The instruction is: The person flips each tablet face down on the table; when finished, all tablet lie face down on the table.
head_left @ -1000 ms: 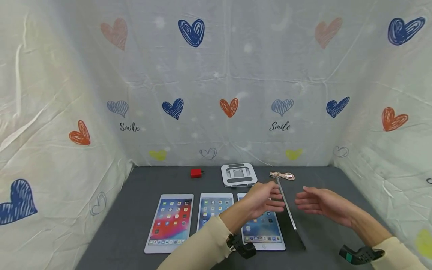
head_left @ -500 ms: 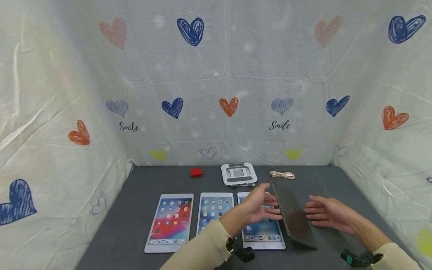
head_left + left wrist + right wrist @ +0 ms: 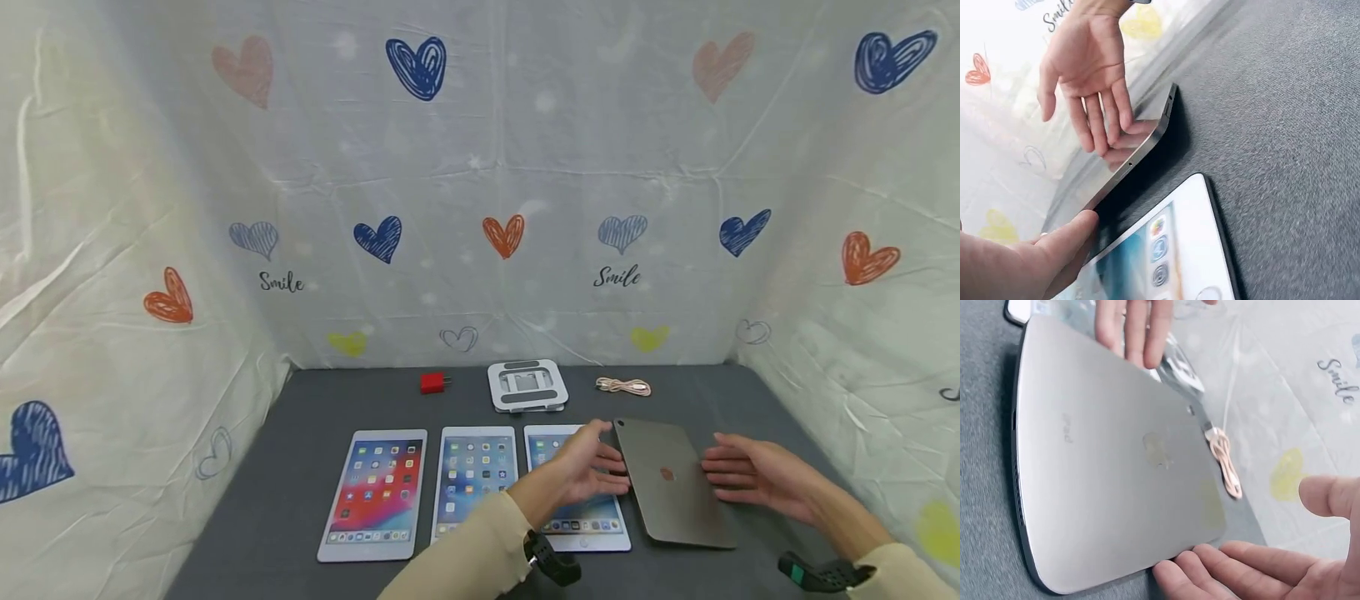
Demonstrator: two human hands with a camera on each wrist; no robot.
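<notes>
A dark grey tablet stands tilted between my hands in the head view, its plain back with a logo facing up. Straight fingers of my left hand touch its left long edge. Along the opposite edge are the extended fingertips of my right hand. The right wrist view shows the tablet's metal back with those fingertips at its lower edge. In the left wrist view the tablet's side edge is raised off the table and its surface mirrors the right fingers. The screen side is hidden.
Left of it lie three white tablets with lit screens: one, a second, and a third partly under my left hand. Behind stand a red charger plug, a white folding stand and a coiled cable.
The grey tablet has tipped over to the right, from edge-on to showing its back. My right hand has moved right with it; my left hand has come slightly lower.
</notes>
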